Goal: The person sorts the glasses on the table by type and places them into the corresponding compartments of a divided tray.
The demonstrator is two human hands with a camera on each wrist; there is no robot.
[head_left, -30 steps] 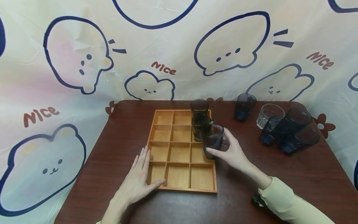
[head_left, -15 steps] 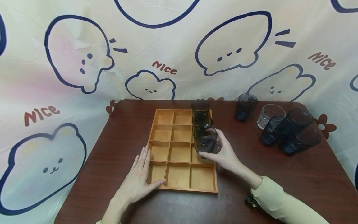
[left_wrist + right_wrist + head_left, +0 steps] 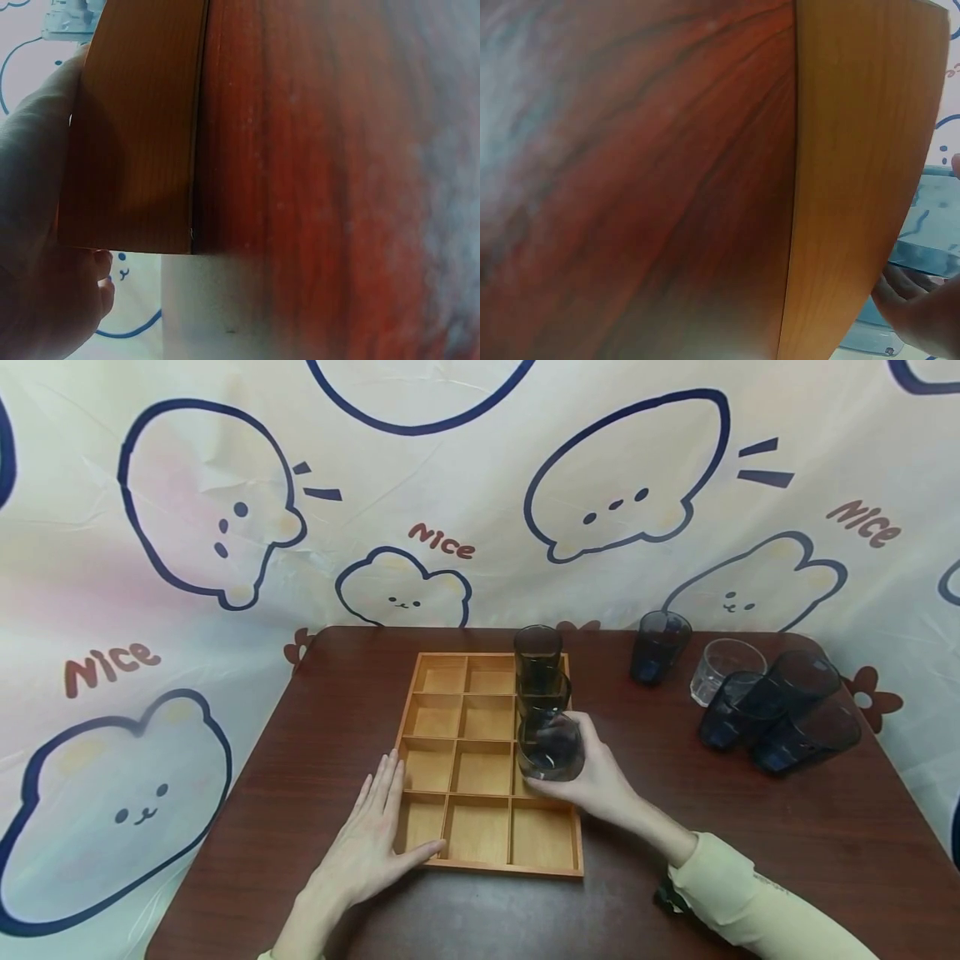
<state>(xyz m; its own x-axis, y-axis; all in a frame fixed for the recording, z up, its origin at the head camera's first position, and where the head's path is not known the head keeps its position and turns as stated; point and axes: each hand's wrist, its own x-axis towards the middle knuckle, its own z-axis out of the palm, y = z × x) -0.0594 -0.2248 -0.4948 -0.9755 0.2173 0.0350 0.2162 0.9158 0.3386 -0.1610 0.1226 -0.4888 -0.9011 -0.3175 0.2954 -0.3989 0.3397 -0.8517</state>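
While our right hand (image 3: 600, 783) grips a dark glass tumbler (image 3: 551, 750), our flat left hand (image 3: 367, 843) touches the tan wooden-grid tray (image 3: 477, 828) holding two tumblers (image 3: 537, 653); five others (image 3: 731, 718) remain at two o'clock.

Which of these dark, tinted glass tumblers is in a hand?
The frontmost tumbler of three lining the right of the light-brown wooden tray: the right hand grips it; no hand holds the others.
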